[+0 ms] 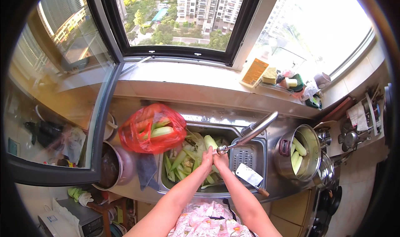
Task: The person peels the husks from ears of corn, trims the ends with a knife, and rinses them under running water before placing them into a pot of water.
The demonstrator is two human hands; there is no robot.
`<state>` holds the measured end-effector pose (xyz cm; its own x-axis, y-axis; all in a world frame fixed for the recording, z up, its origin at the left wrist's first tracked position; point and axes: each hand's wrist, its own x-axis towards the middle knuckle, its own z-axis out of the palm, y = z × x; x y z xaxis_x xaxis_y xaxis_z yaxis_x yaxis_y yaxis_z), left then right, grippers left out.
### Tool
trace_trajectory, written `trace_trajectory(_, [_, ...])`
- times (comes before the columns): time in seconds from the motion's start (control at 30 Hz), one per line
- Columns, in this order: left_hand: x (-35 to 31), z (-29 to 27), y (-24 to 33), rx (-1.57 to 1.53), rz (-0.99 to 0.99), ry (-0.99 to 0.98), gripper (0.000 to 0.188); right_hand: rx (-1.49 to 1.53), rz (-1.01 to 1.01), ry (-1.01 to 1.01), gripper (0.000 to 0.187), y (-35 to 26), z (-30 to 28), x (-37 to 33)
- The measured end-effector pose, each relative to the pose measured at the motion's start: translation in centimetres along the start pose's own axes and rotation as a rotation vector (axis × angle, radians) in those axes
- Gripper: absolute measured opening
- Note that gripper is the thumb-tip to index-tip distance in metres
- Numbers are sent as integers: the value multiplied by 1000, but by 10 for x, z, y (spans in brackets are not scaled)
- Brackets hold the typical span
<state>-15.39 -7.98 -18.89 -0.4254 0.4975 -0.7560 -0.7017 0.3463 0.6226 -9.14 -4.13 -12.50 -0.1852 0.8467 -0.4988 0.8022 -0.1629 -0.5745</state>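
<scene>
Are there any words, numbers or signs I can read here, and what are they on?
None can be read clearly.
Orange-and-white package on the windowsill: print too small and blurred.
White box-shaped thing, lower left: small label, unreadable.
Dark-fronted appliance beside it: tiny marks, unreadable.

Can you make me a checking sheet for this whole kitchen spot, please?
Surface: shiny metal sink; left basin holds green leafy scraps.
Job's things: pale green long vegetable near the tip of the silver curved faucet; similar pale vegetables in a big steel pot.
Clutter: red see-through plastic bag, blue-grey cloth, wooden-handled metal cleaver at the right basin's near edge.
Hands: left hand holds the vegetable; right hand beside it, grip unclear.
Cables: nothing seen.
Surroundings: black-framed window, tall buildings outside.
</scene>
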Motion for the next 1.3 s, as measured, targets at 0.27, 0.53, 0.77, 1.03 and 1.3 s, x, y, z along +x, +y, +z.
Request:
trace_trajectory(0.27, [10, -9, -6, 95, 71, 131, 46, 81, -51, 71, 64, -12, 6, -14])
trace_trajectory(0.53, [3, -7, -3, -127, -14, 137, 41, 119, -1, 55, 53, 8, 27, 6])
trace_trajectory(0.77, [29, -18, -22, 44, 56, 131, 37, 167, -84, 145, 41, 17, 36, 6])
trace_trajectory(1.03, [-10, -20, 4, 599, 388, 241, 47, 40, -1, 45, 57, 6, 19, -8])
trace_trajectory(1.3, [-18, -29, 28, 708, 458, 147, 46, 30, -48, 103, 57, -15, -2, -33])
